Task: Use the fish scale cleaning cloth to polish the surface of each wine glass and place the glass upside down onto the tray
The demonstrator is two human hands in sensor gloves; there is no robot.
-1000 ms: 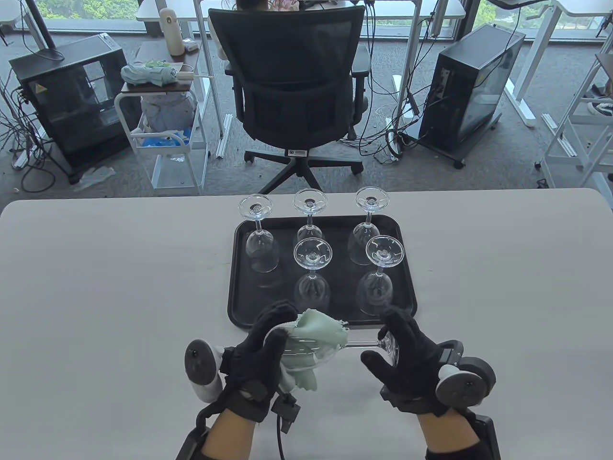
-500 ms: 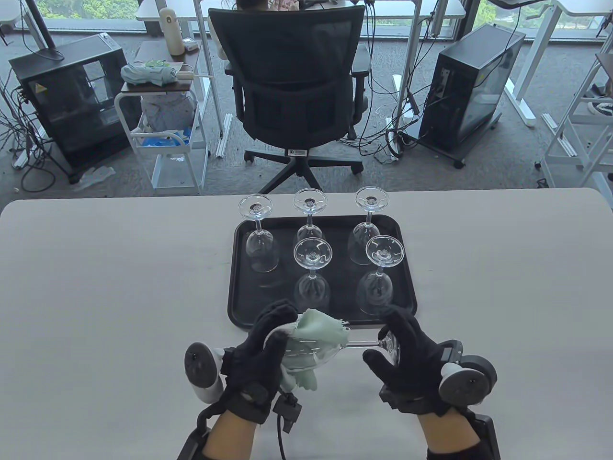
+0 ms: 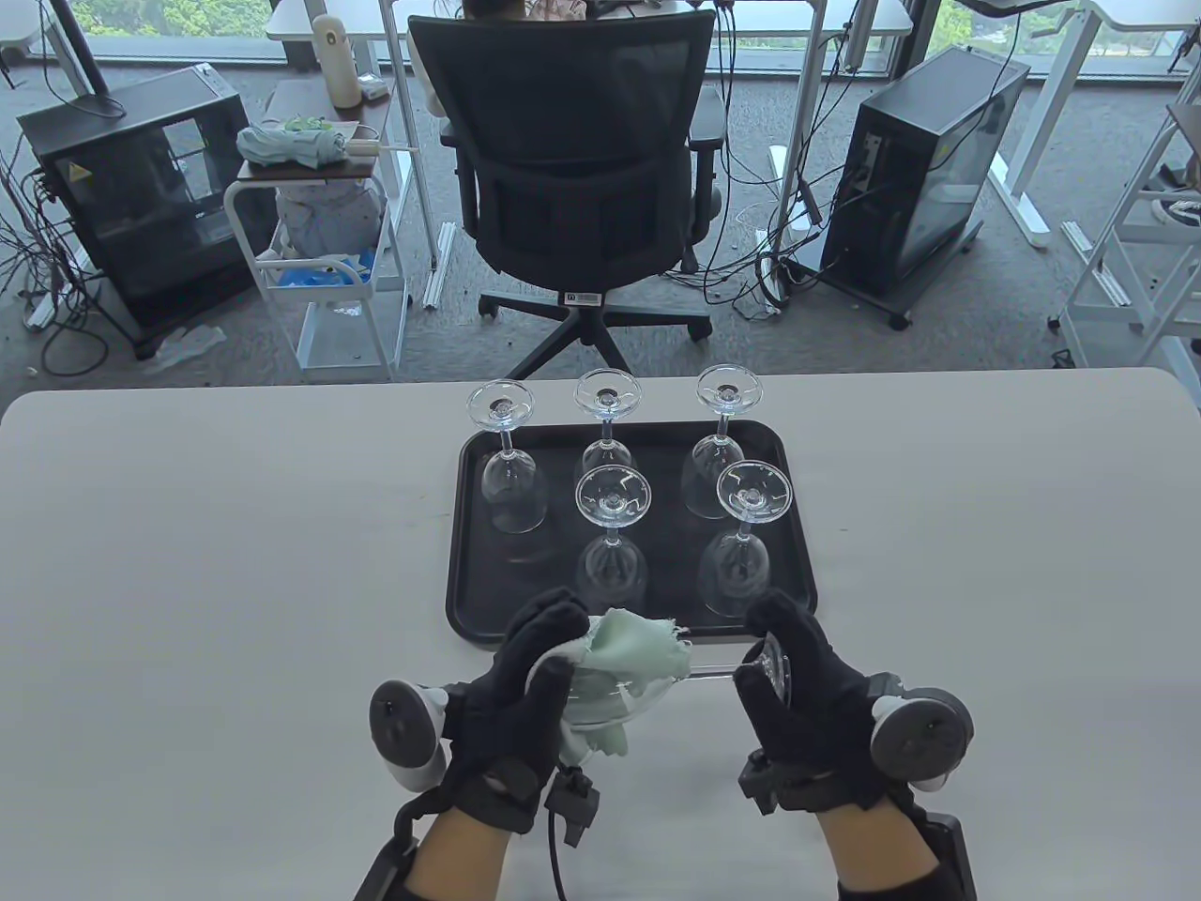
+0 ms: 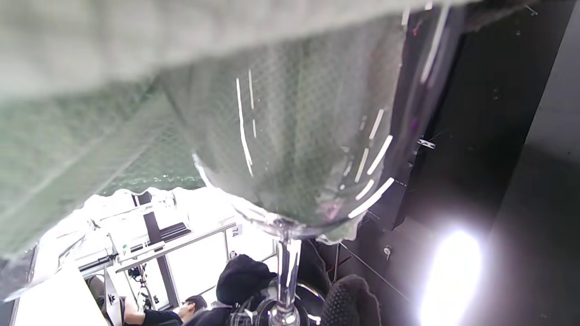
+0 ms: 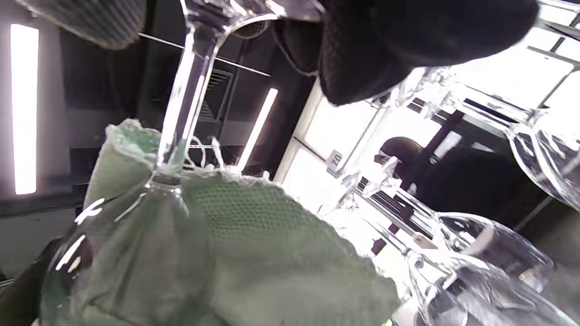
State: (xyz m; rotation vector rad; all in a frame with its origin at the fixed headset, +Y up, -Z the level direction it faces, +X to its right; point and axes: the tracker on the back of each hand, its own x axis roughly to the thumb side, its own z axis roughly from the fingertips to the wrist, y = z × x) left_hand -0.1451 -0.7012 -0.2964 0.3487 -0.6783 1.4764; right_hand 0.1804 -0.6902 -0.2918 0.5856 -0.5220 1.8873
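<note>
- A wine glass (image 3: 647, 678) is held lying on its side above the near edge of a pale bench (image 3: 188, 563), just in front of a black tray (image 3: 469, 526).
- The bowl of the glass is wrapped in a pale green fish scale cloth (image 3: 630, 649), and bowl and cloth together are grasped by the curled fingers of the left hand (image 3: 511, 709).
- In the left wrist view, the green weave of the cloth (image 4: 113, 136) is seen both through the bowl of the glass (image 4: 299, 136) and beside it, with the stem running down toward the bottom edge.
- The foot of the glass is grasped by the right hand (image 3: 812, 699), its fingers bent around the disc, and the stem spans the gap between the two hands.
- In the right wrist view, a black gloved fingertip (image 5: 398, 40) is seen by the foot, the stem of the glass (image 5: 183, 99) slants down, and the cloth (image 5: 253, 244) is bunched round the bowl.
- A tracker is strapped to the back of each hand.
- Five other wine glasses are set upside down on the tray, feet upward: three in the far row (image 3: 606, 441) and two in the near row (image 3: 612, 544).
- The near left part of the tray is bare.
- Beyond the bench, a black office chair (image 3: 572, 169) is seen on the grey floor.
</note>
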